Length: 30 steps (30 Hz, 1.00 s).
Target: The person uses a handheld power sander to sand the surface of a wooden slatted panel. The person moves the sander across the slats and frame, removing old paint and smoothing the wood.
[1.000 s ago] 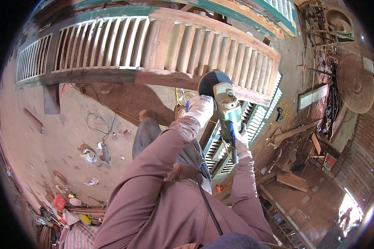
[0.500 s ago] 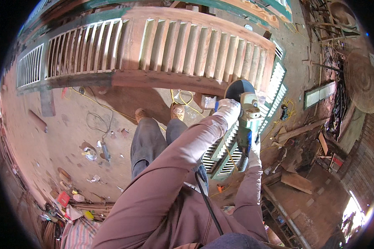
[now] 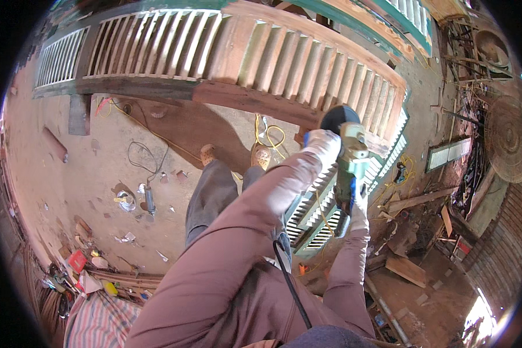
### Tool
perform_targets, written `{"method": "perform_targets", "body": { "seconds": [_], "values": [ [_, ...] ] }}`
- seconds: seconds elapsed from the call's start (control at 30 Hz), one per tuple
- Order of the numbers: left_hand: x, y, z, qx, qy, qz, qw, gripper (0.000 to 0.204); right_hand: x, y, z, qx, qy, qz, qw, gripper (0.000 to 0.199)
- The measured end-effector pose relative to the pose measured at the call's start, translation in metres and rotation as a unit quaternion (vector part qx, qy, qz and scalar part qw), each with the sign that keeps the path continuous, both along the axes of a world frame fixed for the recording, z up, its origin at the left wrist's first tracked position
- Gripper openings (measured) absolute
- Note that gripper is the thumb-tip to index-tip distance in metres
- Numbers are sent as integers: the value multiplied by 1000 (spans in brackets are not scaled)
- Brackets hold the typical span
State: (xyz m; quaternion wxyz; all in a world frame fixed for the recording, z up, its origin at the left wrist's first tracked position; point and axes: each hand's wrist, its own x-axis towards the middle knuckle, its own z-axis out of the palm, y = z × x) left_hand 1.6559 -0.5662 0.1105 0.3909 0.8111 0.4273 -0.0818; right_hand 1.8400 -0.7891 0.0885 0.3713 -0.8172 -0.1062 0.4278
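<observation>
Person stands over louvered wooden shutter (image 3: 307,64). Left hand (image 3: 322,145), white-gloved, wraps front of green angle grinder (image 3: 349,156); right hand (image 3: 358,209), also gloved, wraps its rear handle. Grinder head sits just beyond left grip, against shutter's lower rail. Black cord (image 3: 290,284) trails back below right grip.

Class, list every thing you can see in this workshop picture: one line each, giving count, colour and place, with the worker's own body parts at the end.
louvred shutter panel: one, bare wood with pale green slats, raised across the top
angle grinder: one, pale green with a black head, against the panel's lower right edge
second shutter: one, green and white, below the grinder
yellow cable: one, on the floor under the panel
wood offcuts: several, brown, floor at right
left hand: white glove, on the grinder's head
right hand: white glove, on the grinder's rear handle
feet: two, tan shoes, on the floor
</observation>
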Motion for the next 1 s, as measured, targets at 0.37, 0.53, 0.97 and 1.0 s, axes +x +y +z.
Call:
{"method": "perform_targets", "body": {
  "seconds": [0.37, 0.53, 0.97, 1.0],
  "values": [
    [-248, 52, 20, -3, 90, 159, 983, 26, -227, 153, 78, -118, -142, 286, 940, 96],
    [-308, 61, 2, 21, 150, 176, 973, 39, -271, 191, 88, -143, -146, 379, 903, 109],
    [-63, 14, 16, -59, 91, 46, 993, 27, -69, 62, 66, -105, -94, 156, 978, 112],
    [-32, 11, 33, -73, 89, 13, 993, 26, -41, 31, 43, -114, -160, 126, 972, 104]
  ]
}}
